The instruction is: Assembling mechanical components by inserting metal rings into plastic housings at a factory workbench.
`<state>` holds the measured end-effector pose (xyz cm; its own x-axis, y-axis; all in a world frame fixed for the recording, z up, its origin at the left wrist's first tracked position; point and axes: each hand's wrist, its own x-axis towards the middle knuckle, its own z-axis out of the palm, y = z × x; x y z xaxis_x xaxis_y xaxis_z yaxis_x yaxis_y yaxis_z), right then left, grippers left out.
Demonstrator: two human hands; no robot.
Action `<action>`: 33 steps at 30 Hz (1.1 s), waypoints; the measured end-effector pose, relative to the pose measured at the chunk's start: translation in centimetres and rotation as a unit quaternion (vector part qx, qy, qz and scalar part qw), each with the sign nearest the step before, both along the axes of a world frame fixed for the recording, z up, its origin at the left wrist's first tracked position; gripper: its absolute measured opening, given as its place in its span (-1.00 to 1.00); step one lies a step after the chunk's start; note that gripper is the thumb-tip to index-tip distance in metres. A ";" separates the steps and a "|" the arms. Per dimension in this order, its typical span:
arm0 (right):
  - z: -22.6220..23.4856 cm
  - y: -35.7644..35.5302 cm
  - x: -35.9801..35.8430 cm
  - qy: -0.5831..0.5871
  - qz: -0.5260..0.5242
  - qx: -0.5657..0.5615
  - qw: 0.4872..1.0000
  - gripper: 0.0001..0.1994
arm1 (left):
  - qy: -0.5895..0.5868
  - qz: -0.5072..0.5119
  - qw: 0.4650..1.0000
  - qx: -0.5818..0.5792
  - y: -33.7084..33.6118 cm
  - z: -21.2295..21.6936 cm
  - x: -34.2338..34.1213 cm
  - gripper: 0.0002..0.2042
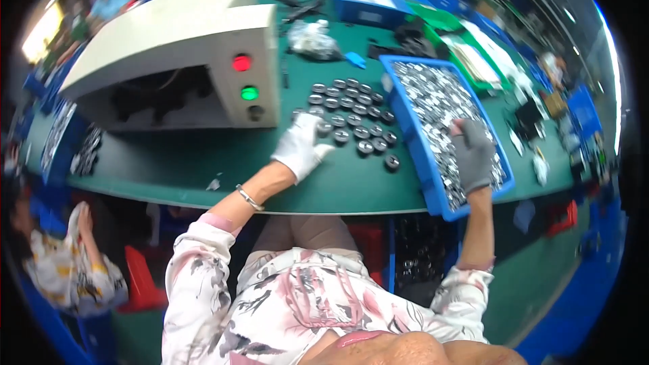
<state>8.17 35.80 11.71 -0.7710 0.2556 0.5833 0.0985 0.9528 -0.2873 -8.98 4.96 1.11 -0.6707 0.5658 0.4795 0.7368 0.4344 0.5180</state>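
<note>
Some round pieces (353,120) were out; many metal parts (429,91) seemed left.
Mid-frame, the left hand (299,147) was beside the pieces on the tabletop (351,189), grip apart; at frame right, the right hand (474,155) was over the blue bin (417,155), grip impossible to tell.

On the green bench (351,196), the left hand (297,150), in a white glove, rests at the near left edge of a cluster of dark round parts (347,103). The right hand (473,159), in a grey glove, is over small silvery pieces (433,94) filling a long blue bin (414,145); whether it grips any cannot be told. To the left stands a cream machine (182,27) with a red button (241,62) and a green one (249,92). Farther off are a clear plastic bag (314,39) and a blue box (365,13).
</note>
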 end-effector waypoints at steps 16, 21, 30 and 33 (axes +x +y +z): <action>-4.4 9.7 -4.0 -0.172 -0.069 0.030 0.982 -0.70 | 0.090 0.301 0.948 -0.046 -19.9 -1.8 -18.1 -0.75; -4.8 10.0 -2.6 -0.137 -0.067 0.012 0.988 -0.74 | 0.069 0.287 0.952 -0.085 -19.5 -2.7 -20.5 -0.74; -2.3 6.5 -0.8 -0.015 -0.106 -0.072 0.992 -0.85 | -0.343 0.116 0.860 0.360 -17.3 3.3 -4.9 -0.77; -0.3 -1.7 -0.8 0.085 0.076 -0.403 0.908 -0.83 | -0.393 0.048 0.842 0.367 -15.5 4.4 1.6 -0.82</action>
